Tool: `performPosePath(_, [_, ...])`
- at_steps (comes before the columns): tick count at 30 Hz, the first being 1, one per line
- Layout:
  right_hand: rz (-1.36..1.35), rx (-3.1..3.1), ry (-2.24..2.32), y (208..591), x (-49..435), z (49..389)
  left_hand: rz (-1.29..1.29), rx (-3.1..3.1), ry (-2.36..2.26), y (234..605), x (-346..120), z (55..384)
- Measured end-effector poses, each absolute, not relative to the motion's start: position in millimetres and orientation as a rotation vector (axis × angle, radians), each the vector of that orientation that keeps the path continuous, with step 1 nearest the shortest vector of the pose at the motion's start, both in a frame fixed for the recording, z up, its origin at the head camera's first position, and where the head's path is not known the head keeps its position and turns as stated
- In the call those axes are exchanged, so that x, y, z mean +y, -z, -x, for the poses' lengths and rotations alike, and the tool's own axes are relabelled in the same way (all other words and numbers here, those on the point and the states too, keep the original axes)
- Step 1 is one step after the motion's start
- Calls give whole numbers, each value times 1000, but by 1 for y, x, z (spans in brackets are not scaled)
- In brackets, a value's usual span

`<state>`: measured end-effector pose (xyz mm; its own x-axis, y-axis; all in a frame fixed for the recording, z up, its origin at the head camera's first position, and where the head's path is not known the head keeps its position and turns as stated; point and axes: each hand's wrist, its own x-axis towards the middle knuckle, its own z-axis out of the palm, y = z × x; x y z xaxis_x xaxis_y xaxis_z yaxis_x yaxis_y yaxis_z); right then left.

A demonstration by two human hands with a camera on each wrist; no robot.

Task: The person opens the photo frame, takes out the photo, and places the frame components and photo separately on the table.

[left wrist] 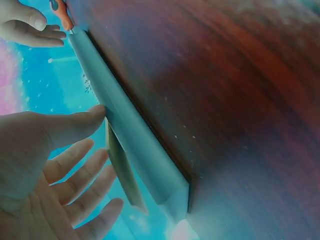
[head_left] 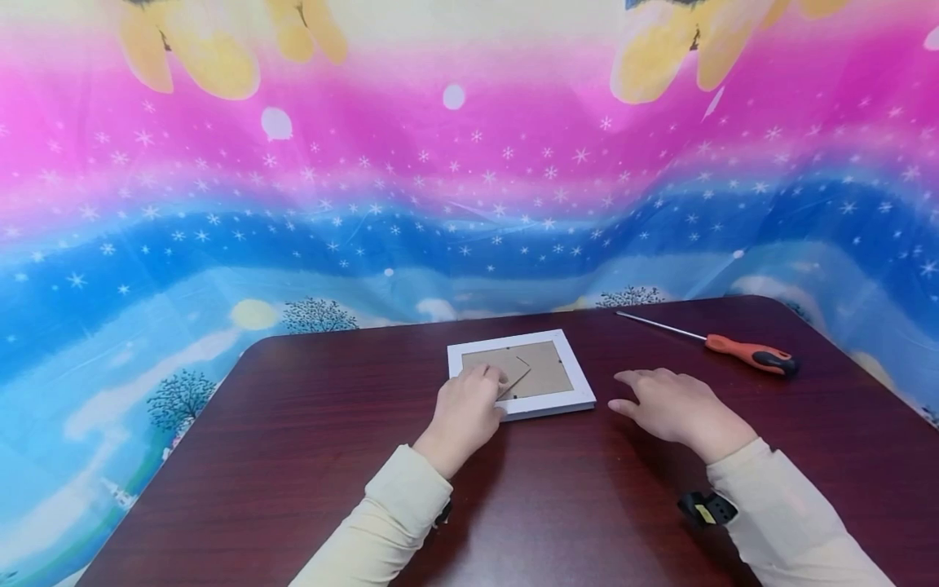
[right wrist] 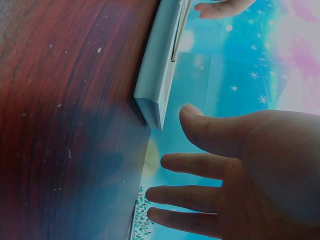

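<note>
A white picture frame point(head_left: 550, 402) lies on the table with its brown backing board point(head_left: 548, 375) facing up. From the back a thin stand flap point(left wrist: 122, 172) sticks up at a slant. My left hand point(head_left: 469, 408) is over the frame's near left part, beside the flap. In the left wrist view its thumb tip is at the frame's side and its spread fingers are close to the flap; whether they touch it I cannot tell. To the right of the frame my right hand point(head_left: 678, 408) hovers with loosely straight fingers, holding nothing.
A screwdriver point(head_left: 748, 355) with an orange and black handle lies at the back right, its shaft pointing left. Dark red wood forms the tabletop point(head_left: 330, 456). A printed snowflake cloth point(head_left: 440, 204) hangs behind the table and at its sides.
</note>
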<state>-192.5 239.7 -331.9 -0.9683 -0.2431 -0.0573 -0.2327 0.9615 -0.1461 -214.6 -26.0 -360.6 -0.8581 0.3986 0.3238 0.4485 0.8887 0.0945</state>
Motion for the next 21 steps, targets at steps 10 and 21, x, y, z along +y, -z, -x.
performPosePath(10, [363, 3040, 196, 333, 240, 193, 515, -2816, 297, 361, -41, 212])
performPosePath(21, [382, 3054, 214, 329, 237, 191, 455, -2864, 413, 358, -70, 219])
